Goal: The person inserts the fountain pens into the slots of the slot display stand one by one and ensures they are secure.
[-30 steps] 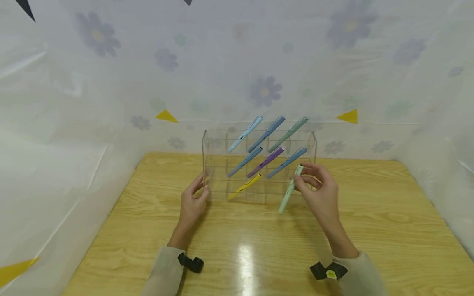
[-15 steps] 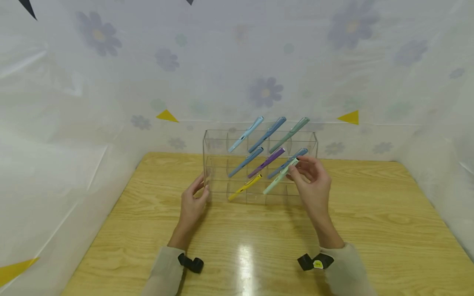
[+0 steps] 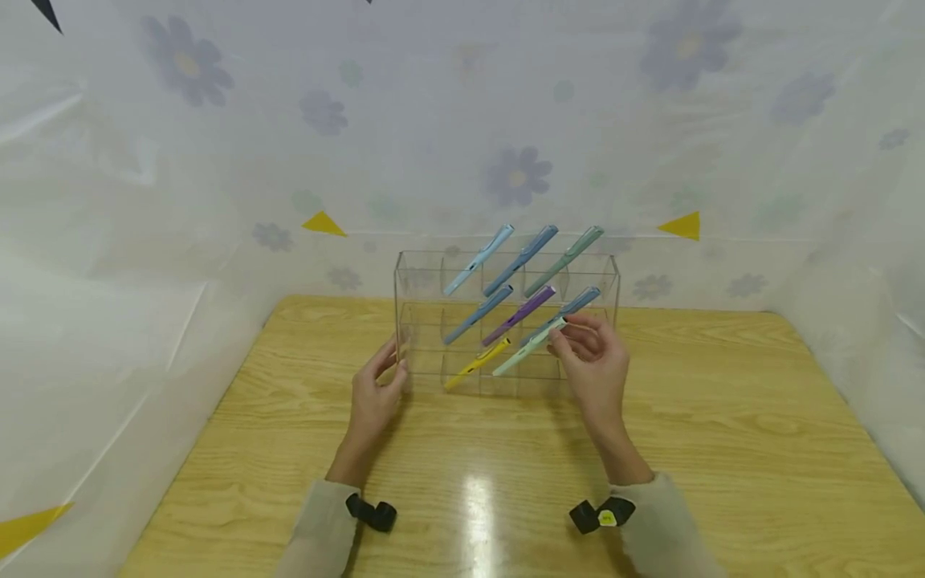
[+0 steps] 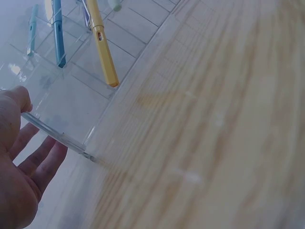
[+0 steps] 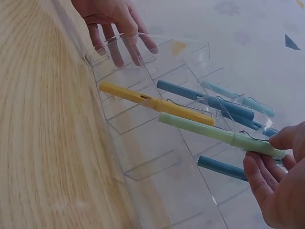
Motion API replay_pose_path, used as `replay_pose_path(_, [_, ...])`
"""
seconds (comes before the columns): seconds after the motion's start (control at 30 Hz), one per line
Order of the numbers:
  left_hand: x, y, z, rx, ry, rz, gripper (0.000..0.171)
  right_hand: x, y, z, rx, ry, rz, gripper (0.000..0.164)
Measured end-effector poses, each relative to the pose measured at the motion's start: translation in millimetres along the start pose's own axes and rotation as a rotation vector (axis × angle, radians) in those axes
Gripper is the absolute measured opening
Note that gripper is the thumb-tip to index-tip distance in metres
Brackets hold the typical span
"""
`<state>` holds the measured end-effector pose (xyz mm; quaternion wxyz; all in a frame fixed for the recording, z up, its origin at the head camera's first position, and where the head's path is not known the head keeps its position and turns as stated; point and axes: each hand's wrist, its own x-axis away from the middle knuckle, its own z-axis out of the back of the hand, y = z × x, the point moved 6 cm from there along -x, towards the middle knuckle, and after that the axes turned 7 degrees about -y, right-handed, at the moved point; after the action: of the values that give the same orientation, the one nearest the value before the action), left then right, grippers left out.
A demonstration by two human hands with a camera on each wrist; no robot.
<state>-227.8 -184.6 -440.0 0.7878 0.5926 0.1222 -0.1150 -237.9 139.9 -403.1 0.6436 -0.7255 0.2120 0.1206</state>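
Observation:
A clear acrylic pen rack (image 3: 422,321) stands upright on the table, with slanted pens in its compartments. My left hand (image 3: 376,397) holds the rack's left edge, thumb in front and fingers behind. Between the thumb and fingers of my right hand (image 3: 598,373) is the cap end of a pale green pen (image 3: 529,350). The pale green pen slants in front of the bottom tier, right of the yellow pen (image 3: 477,365); whether it touches the rack I cannot tell. Above it are a purple pen (image 3: 518,315) and a blue pen (image 3: 581,300), partly hidden by the pale green one.
Light blue (image 3: 479,260), blue (image 3: 520,261) and grey-green (image 3: 564,261) pens fill the top tier's middle. Another blue pen (image 3: 478,315) lies left of the purple one. The wooden table (image 3: 737,417) meets a flowered sheet (image 3: 462,120) behind.
My right hand has moved left with the pale green pen, from the rack's right side to beside the yellow pen. The pen has tipped to a flatter slant. The left hand stays put.

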Motion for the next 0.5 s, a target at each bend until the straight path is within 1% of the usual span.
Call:
replay_pose_path(0.3, [0.0, -0.4, 0.5, 0.005, 0.008, -0.001, 0.045, 10, 13, -10, 0.000, -0.005, -0.068, 0.029])
replay_pose_path(0.5, [-1.1, -0.6, 0.0, -0.015, 0.006, -0.008, 0.045, 12, 20, -10, 0.046, -0.008, -0.085, 0.026])
